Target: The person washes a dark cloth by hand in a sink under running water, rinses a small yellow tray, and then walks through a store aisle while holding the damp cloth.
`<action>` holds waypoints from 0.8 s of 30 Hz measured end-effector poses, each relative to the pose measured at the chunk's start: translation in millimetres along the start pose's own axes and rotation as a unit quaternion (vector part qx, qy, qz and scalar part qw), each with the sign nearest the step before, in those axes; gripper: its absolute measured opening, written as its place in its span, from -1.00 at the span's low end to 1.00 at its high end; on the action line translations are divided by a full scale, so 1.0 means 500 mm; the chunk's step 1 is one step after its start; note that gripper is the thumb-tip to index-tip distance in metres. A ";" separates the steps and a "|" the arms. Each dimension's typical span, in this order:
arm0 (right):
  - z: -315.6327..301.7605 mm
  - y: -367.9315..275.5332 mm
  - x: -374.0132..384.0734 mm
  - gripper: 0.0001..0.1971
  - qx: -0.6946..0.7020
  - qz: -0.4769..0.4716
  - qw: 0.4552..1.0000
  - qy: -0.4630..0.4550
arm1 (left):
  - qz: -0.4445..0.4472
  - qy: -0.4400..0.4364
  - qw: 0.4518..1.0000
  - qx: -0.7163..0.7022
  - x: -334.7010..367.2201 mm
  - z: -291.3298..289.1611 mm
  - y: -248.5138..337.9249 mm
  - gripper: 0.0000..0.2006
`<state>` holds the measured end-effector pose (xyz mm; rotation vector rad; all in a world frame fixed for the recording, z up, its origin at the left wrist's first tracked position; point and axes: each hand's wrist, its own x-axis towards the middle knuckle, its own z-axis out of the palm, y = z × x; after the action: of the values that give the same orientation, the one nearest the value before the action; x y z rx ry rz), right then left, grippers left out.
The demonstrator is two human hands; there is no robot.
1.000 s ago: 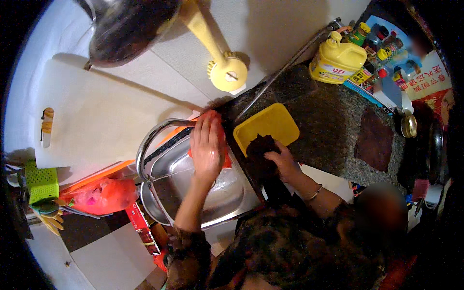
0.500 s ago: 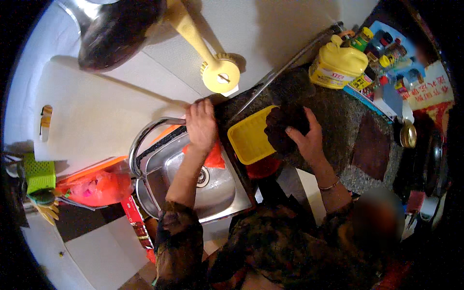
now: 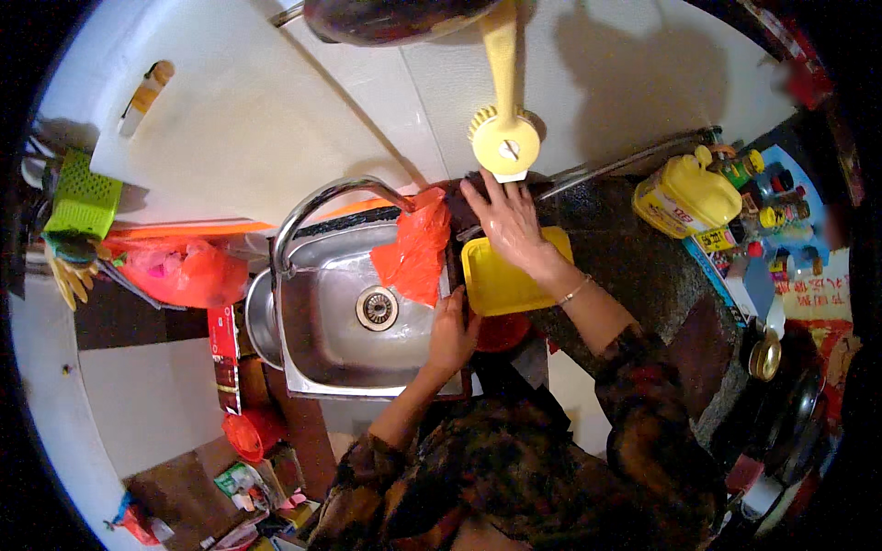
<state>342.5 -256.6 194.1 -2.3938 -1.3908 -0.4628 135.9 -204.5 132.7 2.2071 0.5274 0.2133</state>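
Right grip [image 3: 511, 226] splayed against dark, rumpled cloth [image 3: 460, 209]; left grip [image 3: 452, 332], clasp uncertain, beside round-cornered yellow plastic tray [image 3: 501, 286]

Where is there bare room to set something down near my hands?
Bare counter lies between the yellow tray and the yellow jug. The sink is also bare around its drain, left of the red bag. It is crowded among the bottles beyond the jug, and around the tray, where the left hand and right hand are.
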 end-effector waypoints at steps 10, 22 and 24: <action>0.113 0.016 0.037 -0.77 0.043 -0.038 0.980 -0.188 | -0.094 -0.113 0.987 -0.068 -0.005 0.018 0.010 -0.38; 0.145 0.018 0.095 -0.76 -0.048 -0.074 0.911 -0.402 | 0.057 0.004 0.994 -0.091 -0.053 0.042 -0.023 -0.41; 0.150 0.024 0.100 -0.80 -0.034 -0.053 0.897 -0.437 | 0.046 0.010 0.993 -0.111 -0.069 0.044 -0.023 -0.41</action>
<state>384.8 -191.2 147.6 -2.7071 -1.8480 0.6604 108.7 -228.5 110.5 2.0163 0.3938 0.3279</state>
